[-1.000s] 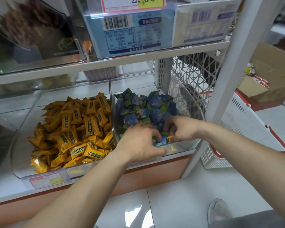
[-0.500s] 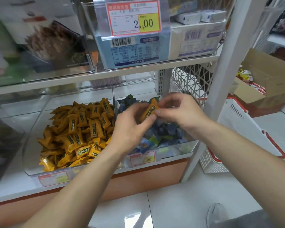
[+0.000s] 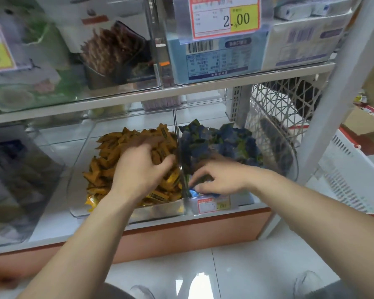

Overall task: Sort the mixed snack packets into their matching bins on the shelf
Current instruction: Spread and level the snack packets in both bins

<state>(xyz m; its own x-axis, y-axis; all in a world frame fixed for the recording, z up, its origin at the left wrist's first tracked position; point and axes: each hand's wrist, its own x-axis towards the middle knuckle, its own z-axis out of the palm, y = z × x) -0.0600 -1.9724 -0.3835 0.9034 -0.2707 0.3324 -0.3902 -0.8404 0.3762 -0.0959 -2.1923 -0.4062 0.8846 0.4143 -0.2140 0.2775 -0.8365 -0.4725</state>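
Sorting bins, centre frame.
Left hand over orange packets; right hand among blue packets, just right of divider; both curled, holds unreadable.

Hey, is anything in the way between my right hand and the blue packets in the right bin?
Nothing visible does. The right hand is inside the right bin, its fingertips down at the blue packets near the front wall. The clear divider stands to its left, toward the orange packets, not in its path.

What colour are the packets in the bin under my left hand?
Orange-yellow packets with dark label strips, best seen in the head view.
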